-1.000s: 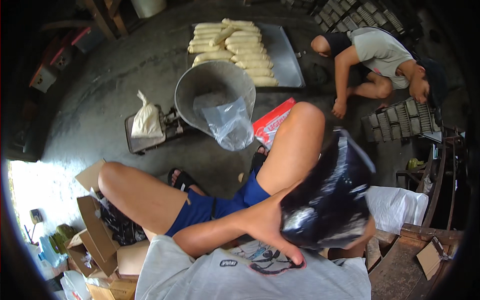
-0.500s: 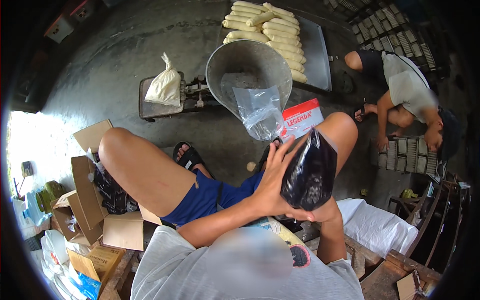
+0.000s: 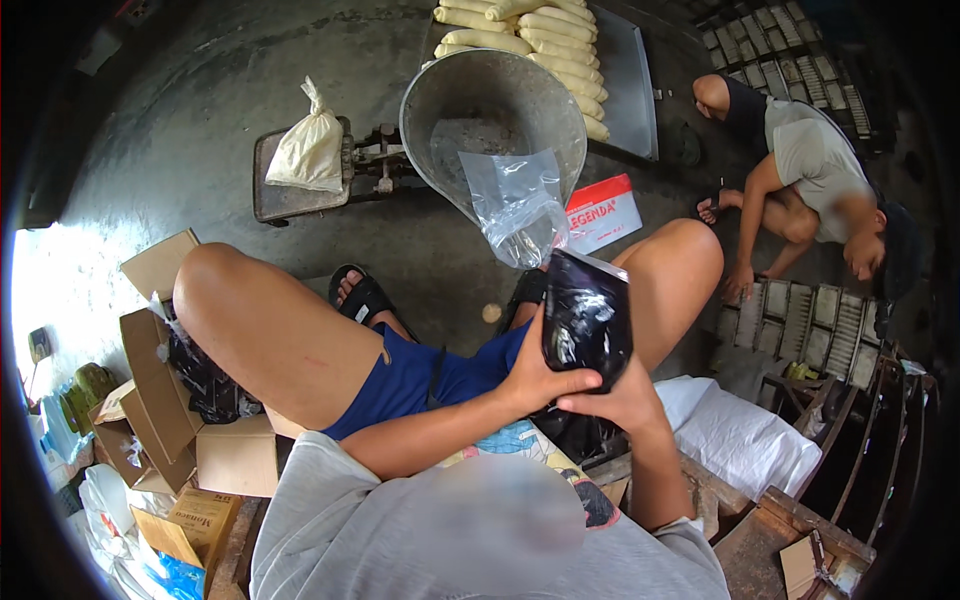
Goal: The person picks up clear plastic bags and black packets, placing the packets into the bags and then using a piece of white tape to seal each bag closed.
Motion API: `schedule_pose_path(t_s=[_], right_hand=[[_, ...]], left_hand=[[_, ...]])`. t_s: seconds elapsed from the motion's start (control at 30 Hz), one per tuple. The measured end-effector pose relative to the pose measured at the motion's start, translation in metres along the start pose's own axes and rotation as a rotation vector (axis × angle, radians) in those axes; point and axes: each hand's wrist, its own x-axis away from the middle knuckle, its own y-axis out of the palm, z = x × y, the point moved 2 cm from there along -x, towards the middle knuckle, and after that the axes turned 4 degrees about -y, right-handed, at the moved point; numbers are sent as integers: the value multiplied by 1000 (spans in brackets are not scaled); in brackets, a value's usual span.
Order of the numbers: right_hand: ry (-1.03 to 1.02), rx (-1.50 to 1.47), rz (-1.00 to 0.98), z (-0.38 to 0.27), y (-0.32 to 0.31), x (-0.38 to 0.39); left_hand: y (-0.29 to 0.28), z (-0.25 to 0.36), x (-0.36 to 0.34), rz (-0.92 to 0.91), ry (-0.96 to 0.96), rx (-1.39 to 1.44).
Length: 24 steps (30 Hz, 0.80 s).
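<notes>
A glossy black plastic package (image 3: 585,310) is upright in my grip in front of my lap. My left hand (image 3: 545,375) is closed round its left and lower side, thumb across the front. My right hand (image 3: 625,395) holds its lower right part, thumb pointing left beneath my left thumb. Just beyond, a wide grey metal scoop pan (image 3: 475,110) has a clear plastic bag (image 3: 505,195) draped over its near lip. Right of that bag lies a red-and-white packet (image 3: 605,220). A knotted cream sack (image 3: 305,150) rests on a weighing scale (image 3: 270,200) to the left.
Cream dough rolls (image 3: 560,45) are piled on a metal tray (image 3: 630,90). A crouching co-worker (image 3: 810,170) reaches to metal moulds (image 3: 800,330) at right; more moulds (image 3: 790,80) lie behind. Cardboard boxes (image 3: 155,400) are at left, a white sack (image 3: 740,440) and wooden frames (image 3: 830,540) at right.
My hands have drawn the black package from the right toward the middle and stood it more upright, my left fingers now wrapped closer. The co-worker bends over the moulds; the view has shifted.
</notes>
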Motion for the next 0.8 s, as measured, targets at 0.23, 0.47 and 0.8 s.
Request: schedule_pose_path(t_s=[0.23,0.47,0.8], right_hand=[[-38,-30,8,7,13,-33],[9,105,201,18,25,-41],[-54,202,192,17,6,-36]], left_hand=[[-35,-5,-20,-67,-44,-1],[-32,0,-36,-29,-254,238],[-25,7,-34,-33,-286,243]])
